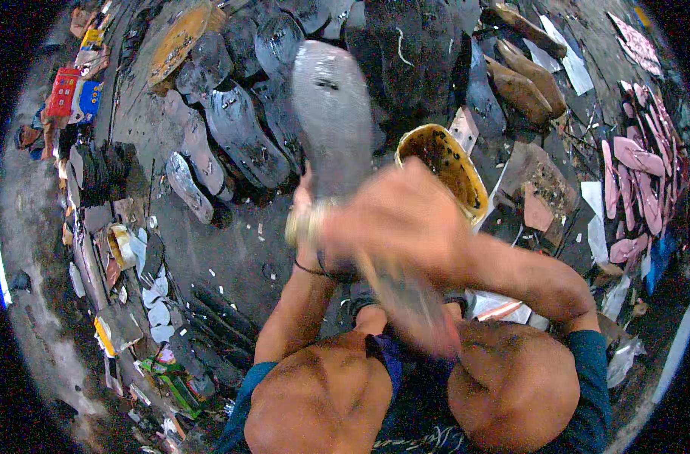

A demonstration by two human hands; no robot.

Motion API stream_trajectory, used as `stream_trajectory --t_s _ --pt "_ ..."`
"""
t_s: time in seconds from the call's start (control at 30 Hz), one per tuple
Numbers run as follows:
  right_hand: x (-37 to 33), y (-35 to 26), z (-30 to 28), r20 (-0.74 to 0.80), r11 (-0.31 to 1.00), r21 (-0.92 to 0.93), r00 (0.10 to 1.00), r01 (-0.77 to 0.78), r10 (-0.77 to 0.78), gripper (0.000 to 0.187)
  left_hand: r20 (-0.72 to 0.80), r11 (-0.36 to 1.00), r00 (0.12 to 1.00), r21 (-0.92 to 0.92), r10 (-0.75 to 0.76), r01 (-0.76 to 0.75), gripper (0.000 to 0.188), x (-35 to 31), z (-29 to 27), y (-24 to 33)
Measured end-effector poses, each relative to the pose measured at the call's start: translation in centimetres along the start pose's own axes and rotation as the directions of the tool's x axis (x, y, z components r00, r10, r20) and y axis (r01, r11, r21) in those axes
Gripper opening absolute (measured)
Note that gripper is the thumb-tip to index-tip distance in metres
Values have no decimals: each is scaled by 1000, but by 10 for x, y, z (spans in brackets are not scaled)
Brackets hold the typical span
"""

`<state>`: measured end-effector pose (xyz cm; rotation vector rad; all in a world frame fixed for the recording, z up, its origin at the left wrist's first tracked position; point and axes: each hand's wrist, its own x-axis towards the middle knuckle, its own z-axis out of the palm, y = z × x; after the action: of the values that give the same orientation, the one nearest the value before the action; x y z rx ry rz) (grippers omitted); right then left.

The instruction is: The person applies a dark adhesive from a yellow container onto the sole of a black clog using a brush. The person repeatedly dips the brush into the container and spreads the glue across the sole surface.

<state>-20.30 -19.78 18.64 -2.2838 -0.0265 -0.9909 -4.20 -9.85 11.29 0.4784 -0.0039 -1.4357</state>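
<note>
A grey shoe sole (331, 94) is held up in front of me, its rounded end pointing away. My left hand (305, 193) grips its near part, though most of that hand is hidden. Across it passes my right hand (405, 216), closed and smeared by motion. From beneath the right hand a long, slim tool (413, 306) slants down toward my knees. Its near end looks reddish; blur hides its kind. Just beyond the right hand stands a yellow-rimmed container (477, 200) with a dark, crusted inside.
Several dark, shiny soles (243, 132) lie on the ground ahead and to the left. Brown shoe forms (522, 91) are at the far right, with pink sandal pieces (640, 159) beyond. Black soles (99, 174) are stacked at the left, near scattered scraps (159, 310) and a red box (63, 92).
</note>
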Motion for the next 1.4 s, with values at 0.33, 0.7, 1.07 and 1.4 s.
stream_trajectory --t_s 0.33,0.7,1.07,1.4 --pt "-1 -10 24 344 944 257 933 -206 109 57 -419 810 776 554 472 -193 35 6 -67 -7" --pt "-65 -25 6 277 620 -52 585 -783 762 18 -433 751 643 135 631 -646 38 15 -88 217" --pt "-81 10 -14 -10 525 -99 529 -845 849 28 40 -170 670 977 741 130 78 -126 -189 84" --pt "-74 26 16 28 613 -71 613 -787 790 21 -614 -348 576 460 540 817 112 -397 -178 -77"
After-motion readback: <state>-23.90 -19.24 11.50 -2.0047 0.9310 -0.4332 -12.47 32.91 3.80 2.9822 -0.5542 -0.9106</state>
